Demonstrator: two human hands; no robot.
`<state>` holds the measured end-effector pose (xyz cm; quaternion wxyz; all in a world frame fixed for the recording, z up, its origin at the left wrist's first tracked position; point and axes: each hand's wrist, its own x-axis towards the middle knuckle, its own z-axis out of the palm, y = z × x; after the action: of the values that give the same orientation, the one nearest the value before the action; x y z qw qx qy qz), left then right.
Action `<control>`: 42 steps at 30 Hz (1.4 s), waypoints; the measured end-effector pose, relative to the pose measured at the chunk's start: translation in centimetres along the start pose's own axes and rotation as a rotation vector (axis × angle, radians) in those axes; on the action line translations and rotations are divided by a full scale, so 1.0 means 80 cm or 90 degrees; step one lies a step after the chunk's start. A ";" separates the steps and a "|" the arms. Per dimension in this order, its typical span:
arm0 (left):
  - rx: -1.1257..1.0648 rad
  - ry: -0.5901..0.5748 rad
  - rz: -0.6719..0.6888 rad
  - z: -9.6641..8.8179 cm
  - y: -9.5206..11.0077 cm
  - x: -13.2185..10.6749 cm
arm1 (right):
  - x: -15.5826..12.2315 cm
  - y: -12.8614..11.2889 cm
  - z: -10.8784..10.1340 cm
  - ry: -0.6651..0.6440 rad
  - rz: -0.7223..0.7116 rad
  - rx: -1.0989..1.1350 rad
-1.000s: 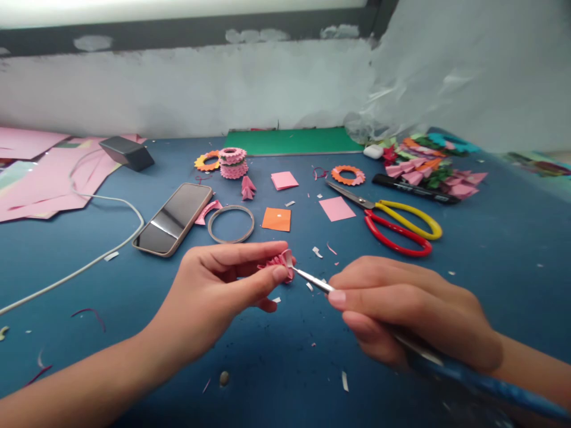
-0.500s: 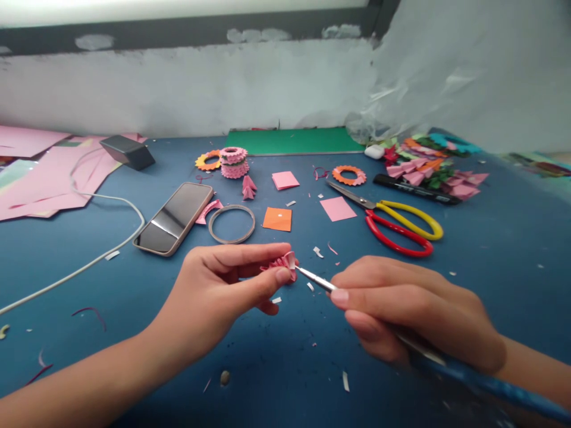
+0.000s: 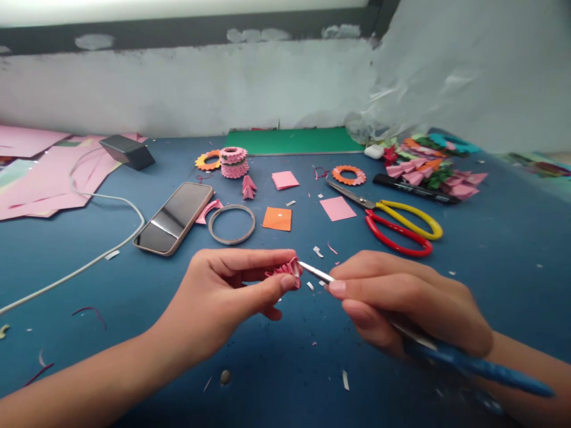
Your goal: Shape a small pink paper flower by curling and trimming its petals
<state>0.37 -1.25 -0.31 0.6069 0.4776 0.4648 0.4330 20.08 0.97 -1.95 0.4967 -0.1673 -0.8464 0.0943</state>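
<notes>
My left hand (image 3: 236, 297) pinches a small pleated pink paper piece (image 3: 292, 270) between thumb and fingers, which cover much of it. My right hand (image 3: 414, 303) is closed around a thin paintbrush (image 3: 316, 272) with a silver ferrule and a blue handle. The brush's tip meets the upper right edge of the folded paper. Beyond the hands lie an orange paper square (image 3: 277, 219), a pink square (image 3: 338, 208) and a folded pink square (image 3: 285, 180). A small pleated pink paper piece (image 3: 248, 187) stands farther back.
Scissors (image 3: 383, 217) with yellow and red handles lie at right, near a black marker (image 3: 414, 189) and a heap of paper flowers (image 3: 419, 166). To the left are a phone (image 3: 173, 219), a metal ring (image 3: 232, 224), a white cable (image 3: 102, 246) and pink sheets (image 3: 53, 178).
My left hand has shifted slightly right with the pleated paper, which has turned a little. The brush has tilted, its tip now at the paper's upper edge and its handle end in view.
</notes>
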 end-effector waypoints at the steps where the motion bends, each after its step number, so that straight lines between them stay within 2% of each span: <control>1: 0.000 -0.005 -0.001 0.000 -0.001 0.000 | 0.000 0.000 0.000 0.001 0.000 -0.002; 4: -0.004 -0.016 -0.001 0.000 -0.002 0.000 | 0.003 -0.001 -0.001 0.005 -0.002 0.009; 10: 0.000 -0.006 0.015 -0.003 -0.001 0.004 | 0.016 -0.015 -0.015 -0.100 0.065 0.027; 20: 0.014 -0.005 0.029 -0.003 -0.003 0.002 | 0.018 -0.014 -0.020 -0.085 0.071 0.076; 27: 0.024 -0.002 0.034 -0.004 -0.001 0.007 | 0.017 -0.014 -0.021 -0.119 0.064 0.089; 32: 0.071 0.034 0.057 -0.003 -0.001 0.006 | 0.009 -0.007 -0.008 0.019 0.158 0.083; 39: 0.253 0.049 0.246 0.001 -0.005 -0.002 | 0.006 -0.005 0.008 -0.047 0.330 0.156; 42: 0.312 0.060 0.280 0.002 -0.005 -0.004 | 0.005 -0.006 0.010 -0.055 0.371 0.196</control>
<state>0.52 -1.63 -0.65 0.3437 0.6775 0.4689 0.4505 19.11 0.68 -1.84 0.4319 -0.3212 -0.7590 0.3664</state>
